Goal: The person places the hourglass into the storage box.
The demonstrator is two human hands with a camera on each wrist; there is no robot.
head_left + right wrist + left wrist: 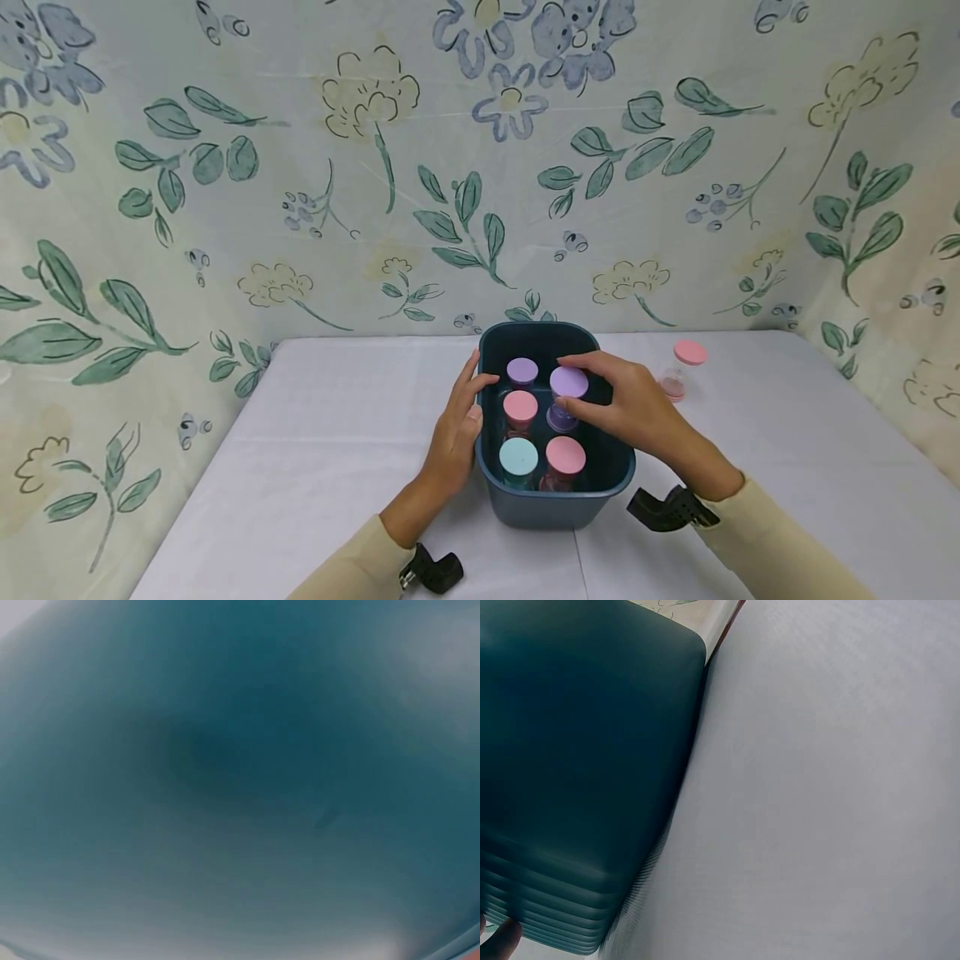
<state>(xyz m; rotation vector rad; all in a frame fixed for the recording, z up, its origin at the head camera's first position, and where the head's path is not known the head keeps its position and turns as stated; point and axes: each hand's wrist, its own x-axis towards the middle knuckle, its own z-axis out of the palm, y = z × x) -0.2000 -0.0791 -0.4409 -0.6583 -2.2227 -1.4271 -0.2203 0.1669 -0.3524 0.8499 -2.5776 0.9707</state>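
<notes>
A dark blue-green plastic bin [558, 510] stands on the white-covered table. My right hand [626, 400] reaches over its right rim and pinches the purple lid of a small clear jar [568, 382] between thumb and fingers. Against the bin's left side rests my left hand [456, 433], fingers extended, one reaching over the rim. Inside the bin are another purple-lidded jar [522, 371], two pink-lidded jars [520, 407] and a mint-lidded jar [518, 457]. The bin wall [585, 750] fills much of the left wrist view, with a fingertip [504, 939] low at its edge.
A pink-lidded jar [689, 352] stands on the table right of the bin, partly behind my right hand. Flowered cloth [465, 167] hangs behind the table and at both sides. Each wrist carries a black camera mount [671, 509].
</notes>
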